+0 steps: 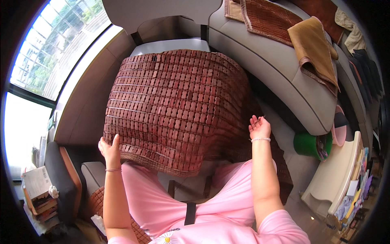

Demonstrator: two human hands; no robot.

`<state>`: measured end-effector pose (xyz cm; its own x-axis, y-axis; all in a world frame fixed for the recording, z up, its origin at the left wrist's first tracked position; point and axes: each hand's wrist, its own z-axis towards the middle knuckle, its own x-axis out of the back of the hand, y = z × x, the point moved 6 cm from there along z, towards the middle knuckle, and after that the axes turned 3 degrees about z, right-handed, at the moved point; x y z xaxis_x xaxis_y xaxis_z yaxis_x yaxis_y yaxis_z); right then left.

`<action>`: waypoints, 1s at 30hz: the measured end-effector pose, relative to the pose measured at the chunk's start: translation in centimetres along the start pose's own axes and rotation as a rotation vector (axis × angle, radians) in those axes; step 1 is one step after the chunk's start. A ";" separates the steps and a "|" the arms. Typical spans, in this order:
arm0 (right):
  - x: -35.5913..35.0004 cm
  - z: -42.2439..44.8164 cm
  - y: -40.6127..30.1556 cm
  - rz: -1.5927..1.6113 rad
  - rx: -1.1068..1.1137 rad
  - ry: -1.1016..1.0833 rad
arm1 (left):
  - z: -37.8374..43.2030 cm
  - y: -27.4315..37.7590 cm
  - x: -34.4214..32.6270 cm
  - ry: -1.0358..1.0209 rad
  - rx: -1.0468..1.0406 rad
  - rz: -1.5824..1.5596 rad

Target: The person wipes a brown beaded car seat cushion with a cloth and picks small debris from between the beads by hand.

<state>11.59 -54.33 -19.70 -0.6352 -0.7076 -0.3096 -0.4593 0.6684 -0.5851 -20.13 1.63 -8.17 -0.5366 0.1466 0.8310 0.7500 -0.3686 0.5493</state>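
A reddish-brown tile mat (170, 103) with a woven cloth border drapes over a pale-topped stand before me and hangs down on the right side. At its lower left edge is my left hand (110, 151), thumb raised against the tiles and fingers spread outward past the border. My right hand (260, 127) hovers near the mat's right side, palm up with fingers curled. A thin dark thing (258, 120) shows at those fingertips, too small to name. The mat's near border lies just beyond my knees, and its underside is mostly hidden.
A grey sofa (274, 58) curves along the right, with a folded tan-backed mat (312, 45) and another brown tile mat (271, 19) on it. A green bin (307, 145) and a cream stool (329, 170) stand right. Books (39, 189) are stacked left, below the window (58, 45).
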 end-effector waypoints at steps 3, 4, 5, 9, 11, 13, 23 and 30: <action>0.4 2.1 3.0 -0.012 -0.002 0.038 | 1.6 -1.5 0.5 -0.066 -0.010 -0.121; -0.8 2.3 3.5 -0.005 -0.009 0.012 | 3.4 -1.3 1.0 -0.112 -0.096 -0.130; -2.4 2.6 3.5 -0.001 0.027 -0.046 | 5.0 -1.0 1.5 -0.158 -0.182 -0.138; -8.8 3.0 -0.3 -0.062 0.214 -0.219 | 6.5 11.3 0.6 -0.126 -0.752 0.136; -10.8 4.8 -2.9 -0.023 0.204 -0.308 | 7.3 17.1 -1.4 -0.260 -0.736 0.068; -12.3 2.9 -3.8 -0.071 0.202 -0.382 | 6.9 21.2 -2.9 -0.259 -0.661 0.063; -19.1 0.1 -4.4 -0.361 0.606 -0.666 | 8.0 33.2 -15.2 -0.103 -1.070 0.266; -22.2 3.1 -3.5 -0.276 0.675 -0.627 | 13.4 34.4 -16.9 -0.361 -0.993 0.433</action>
<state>29.19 -41.69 -13.11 -0.0211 -0.9449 -0.3267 0.0357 0.3258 -0.9448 19.89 -1.22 -2.11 -0.0439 0.0266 0.9987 0.1216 -0.9921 0.0317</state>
